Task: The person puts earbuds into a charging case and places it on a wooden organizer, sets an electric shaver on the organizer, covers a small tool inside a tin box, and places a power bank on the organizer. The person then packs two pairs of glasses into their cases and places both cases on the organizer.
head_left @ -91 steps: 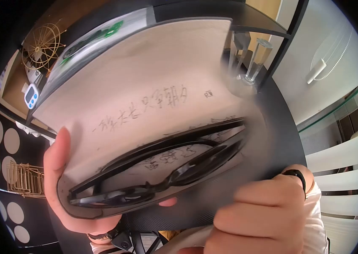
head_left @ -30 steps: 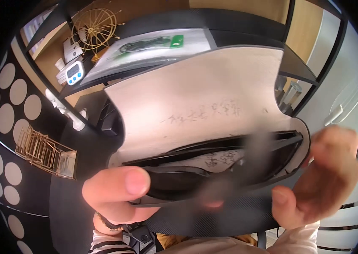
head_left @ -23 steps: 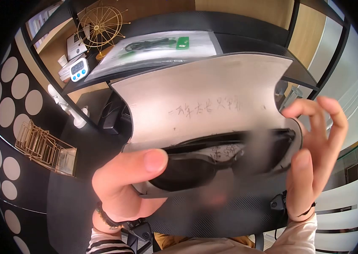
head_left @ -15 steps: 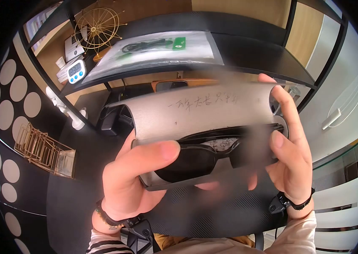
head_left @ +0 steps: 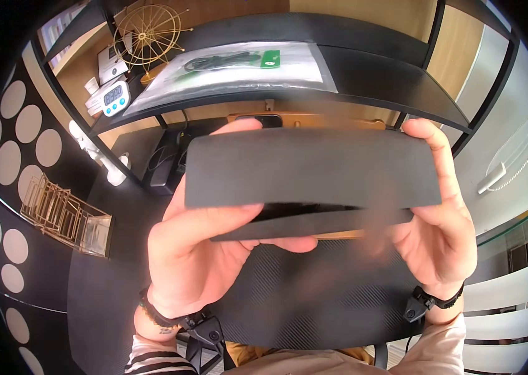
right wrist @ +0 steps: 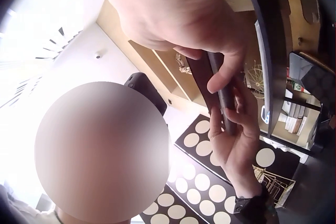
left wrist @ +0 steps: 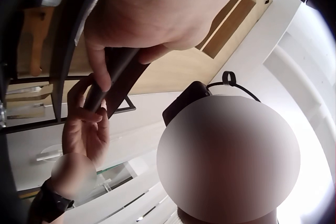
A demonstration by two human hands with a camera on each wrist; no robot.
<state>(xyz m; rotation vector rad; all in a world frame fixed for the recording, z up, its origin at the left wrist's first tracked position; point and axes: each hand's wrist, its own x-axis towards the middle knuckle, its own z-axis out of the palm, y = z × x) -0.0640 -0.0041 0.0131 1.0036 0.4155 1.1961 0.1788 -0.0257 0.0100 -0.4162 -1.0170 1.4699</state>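
Both hands hold a dark grey glasses case (head_left: 314,169) raised over the desk. Its flap is folded down over the front, leaving a narrow slit where the black sunglasses (head_left: 304,211) inside partly show. My left hand (head_left: 198,247) grips the left end, thumb at the slit below the flap's edge and fingers behind and underneath. At the other end my right hand (head_left: 440,231) holds the case, index finger up by the top corner and thumb at the flap's lower corner. In the left wrist view the case (left wrist: 123,66) appears edge-on between the hands; its pale lining is hidden.
Behind stands a black shelf (head_left: 395,81) bearing a plastic bag with a cable (head_left: 226,64), a white timer (head_left: 115,98) and a gold wheel ornament (head_left: 150,37). A gold wire ornament (head_left: 64,212) and white figurine (head_left: 114,169) stand left on the black desk (head_left: 120,275).
The case's flap has come down from standing upright, covering the written lining and most of the sunglasses. My right hand has come up from the lower right and taken the case's right end.
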